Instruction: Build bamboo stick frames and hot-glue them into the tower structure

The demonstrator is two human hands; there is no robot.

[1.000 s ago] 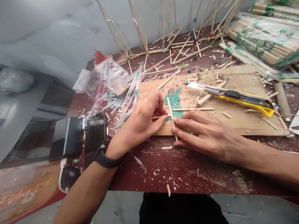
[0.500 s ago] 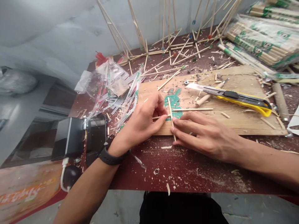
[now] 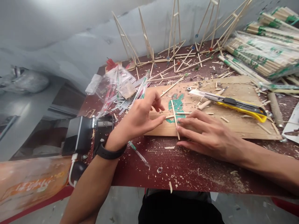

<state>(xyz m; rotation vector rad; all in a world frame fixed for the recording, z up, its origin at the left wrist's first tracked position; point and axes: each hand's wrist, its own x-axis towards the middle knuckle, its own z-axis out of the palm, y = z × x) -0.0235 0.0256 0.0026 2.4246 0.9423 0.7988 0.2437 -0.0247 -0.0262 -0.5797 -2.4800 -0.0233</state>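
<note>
Two thin wooden chopsticks lie crossed over the green rabbit picture on the wooden board [image 3: 243, 124]. The upright chopstick [image 3: 174, 113] crosses over a sideways chopstick [image 3: 193, 113]. My right hand [image 3: 205, 133] rests at the board's front edge, its fingertips against the lower part of the upright chopstick. Left of the crossing is my left hand [image 3: 142, 116], thumb and fingers apart with nothing between them. Its thumb tip is close to the sideways chopstick's left end; whether they touch, I cannot tell. A dark band is on the left wrist.
A yellow utility knife [image 3: 240, 107] lies across the board, blade pointing left. Chopstick frames [image 3: 174, 56] stand behind. Packed chopsticks [image 3: 259, 56] are piled at the right, plastic wrappers [image 3: 121, 84] at the left. A black box [image 3: 77, 135] sits left; a metal ring [image 3: 159, 170] lies in front.
My left hand has let go of the sideways chopstick, and its thumb and fingers have spread apart. My right hand stays by the upright chopstick. The view has shifted slightly.
</note>
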